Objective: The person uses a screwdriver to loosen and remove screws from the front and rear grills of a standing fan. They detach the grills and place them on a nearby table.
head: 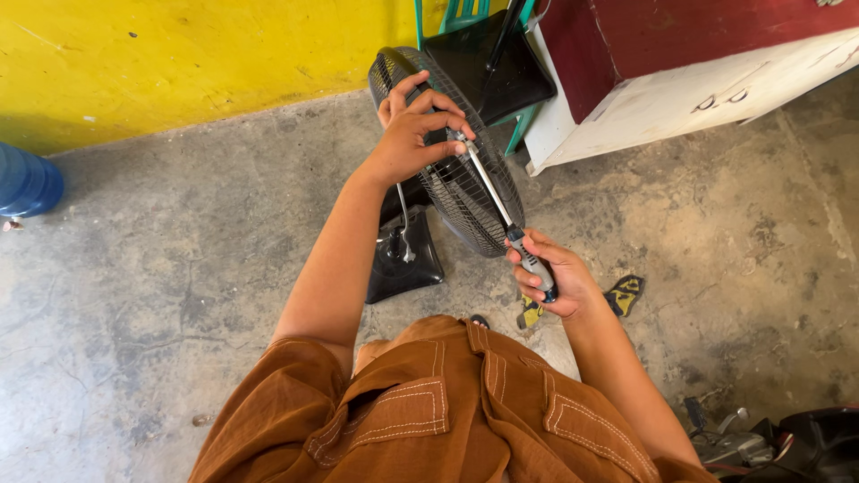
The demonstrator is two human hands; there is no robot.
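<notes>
Viewing: head camera, looking down past a brown shirt [447, 411] at both hands.
Floor [179, 268]: grey concrete, stained and cracked; yellow wall [179, 45] behind it.
Cabinet [680, 72]: dark red side over a white base, upper right, standing on the floor just right of the fan.
Fan [461, 170]: black, seen edge-on and tilted; round wire grille with fine radial ribs, a dark square base [403, 259] on the floor below it. It stands in front of the person, between wall and knees, with a teal chair [465, 18] right behind.
Bottle [27, 183]: blue, at the left edge by the wall, well apart from the fan.
Left hand [413, 134]: on top of the grille rim, fingers curled over it and pressed around the screwdriver tip.
Right hand [548, 273]: closed in a fist around the screwdriver handle, just below the grille.
Screwdriver [501, 210]: long pale shaft, grey and black handle, lying slantwise across the grille face, tip at the rim.
Sandal [626, 293]: yellow and black, on the floor beside the right wrist.
</notes>
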